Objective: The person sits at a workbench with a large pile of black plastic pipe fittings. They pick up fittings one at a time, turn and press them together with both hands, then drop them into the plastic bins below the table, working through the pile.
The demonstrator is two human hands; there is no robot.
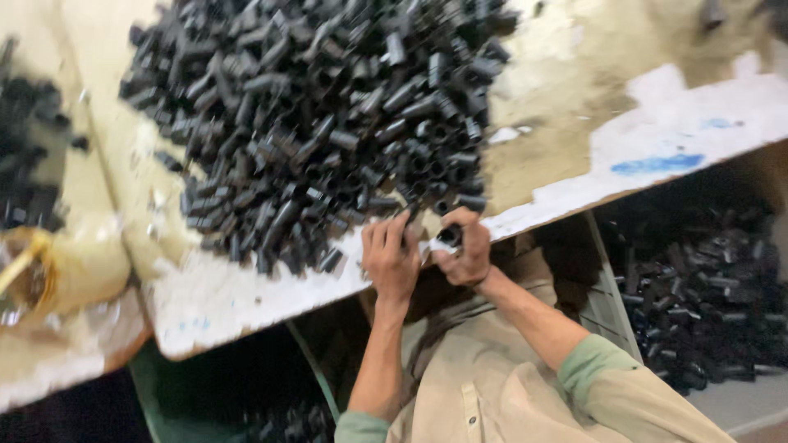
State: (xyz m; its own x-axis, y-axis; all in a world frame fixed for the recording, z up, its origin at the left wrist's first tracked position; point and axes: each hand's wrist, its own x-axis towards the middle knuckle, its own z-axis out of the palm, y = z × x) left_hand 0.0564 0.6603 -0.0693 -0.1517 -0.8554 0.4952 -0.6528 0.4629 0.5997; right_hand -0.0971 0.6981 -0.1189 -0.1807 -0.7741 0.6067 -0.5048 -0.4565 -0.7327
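A big heap of short black tube-shaped parts [328, 115] covers a worn white board [246, 303]. My left hand [390, 258] lies at the board's near edge, fingers reaching up to the heap's lower rim. My right hand [466, 250] is right beside it, closed around one black tube part [449, 235] with its open end showing. The two hands nearly touch. The picture is blurred, so I cannot tell whether the left hand grips anything.
Below the board on the right, a bin [706, 287] holds many more black parts. More black parts lie at the far left [29, 156] beside a yellowish bag [74, 254]. A green container [197, 394] sits under the board.
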